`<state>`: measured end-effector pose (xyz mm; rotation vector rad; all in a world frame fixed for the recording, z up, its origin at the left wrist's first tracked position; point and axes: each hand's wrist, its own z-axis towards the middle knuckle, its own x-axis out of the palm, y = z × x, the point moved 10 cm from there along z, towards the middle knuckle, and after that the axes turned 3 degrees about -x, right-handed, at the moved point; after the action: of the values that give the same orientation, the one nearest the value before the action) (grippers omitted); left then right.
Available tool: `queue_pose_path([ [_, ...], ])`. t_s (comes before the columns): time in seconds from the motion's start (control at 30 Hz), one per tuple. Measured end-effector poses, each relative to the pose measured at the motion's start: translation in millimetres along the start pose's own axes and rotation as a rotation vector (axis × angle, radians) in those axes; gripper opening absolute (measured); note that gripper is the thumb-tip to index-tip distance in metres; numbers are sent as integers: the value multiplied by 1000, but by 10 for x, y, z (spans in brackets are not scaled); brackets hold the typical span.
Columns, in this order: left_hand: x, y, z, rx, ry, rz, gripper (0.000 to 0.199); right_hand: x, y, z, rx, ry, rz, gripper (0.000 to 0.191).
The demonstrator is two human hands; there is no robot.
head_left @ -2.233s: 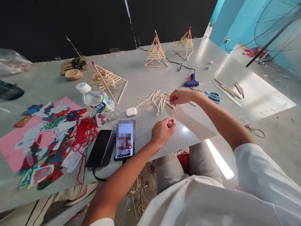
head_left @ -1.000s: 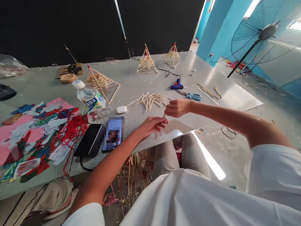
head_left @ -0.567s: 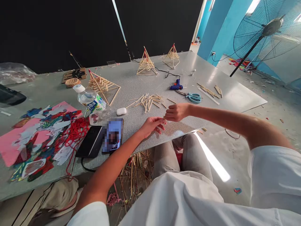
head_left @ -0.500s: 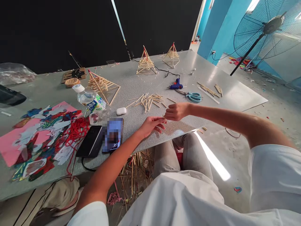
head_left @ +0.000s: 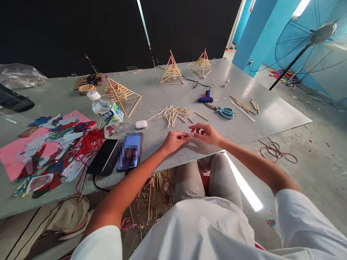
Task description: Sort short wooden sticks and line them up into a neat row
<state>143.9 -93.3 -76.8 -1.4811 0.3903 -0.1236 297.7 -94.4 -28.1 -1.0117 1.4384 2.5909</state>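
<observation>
My left hand (head_left: 175, 141) is closed in a pinch over the table's near edge. My right hand (head_left: 207, 134) meets it there, thumb and forefinger together and the other fingers loosely bent. Where the fingertips meet, a tiny pale bit shows, too small to name. Just beyond the hands lies a loose pile of thin wooden sticks (head_left: 173, 115), with a single stick (head_left: 202, 116) to its right. Farther back are a blue glue gun (head_left: 205, 96) and pliers with light blue handles (head_left: 225, 112).
Stick pyramids with red tips stand at the left (head_left: 121, 94), back middle (head_left: 172, 72) and back right (head_left: 202, 65). Nearer left are a bottle (head_left: 107, 108), a white case (head_left: 141, 124), two phones (head_left: 103, 157) (head_left: 137, 144), red yarn (head_left: 90, 142) and paper scraps. A fan (head_left: 321, 34) stands right.
My right hand has turned over, its fingers loosening from a fist and its elbow dropping. My left fingers have drawn together into a pinch. The view has shifted slightly.
</observation>
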Motion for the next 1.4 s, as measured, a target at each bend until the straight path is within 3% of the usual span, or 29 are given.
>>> queue_pose_path([
  [0.13,-22,-52,29,106,-12,137,26,194,-170,-40,10,-29,161,37],
  [0.4,-44,-23,41,155,-8,284,9,255,-399,-43,145,-53,278,46],
  [0.57,-33,-35,23,173,3,333,8,222,-402,-92,202,-103,256,46],
  [0.87,-30,-9,43,172,7,390,9,205,-254,-102,71,-57,176,50],
  [1.23,-58,-44,81,215,-36,447,9,217,-271,-81,158,-78,205,52],
  [1.4,-61,-51,90,155,-30,324,17,221,-366,-82,254,-63,297,56],
])
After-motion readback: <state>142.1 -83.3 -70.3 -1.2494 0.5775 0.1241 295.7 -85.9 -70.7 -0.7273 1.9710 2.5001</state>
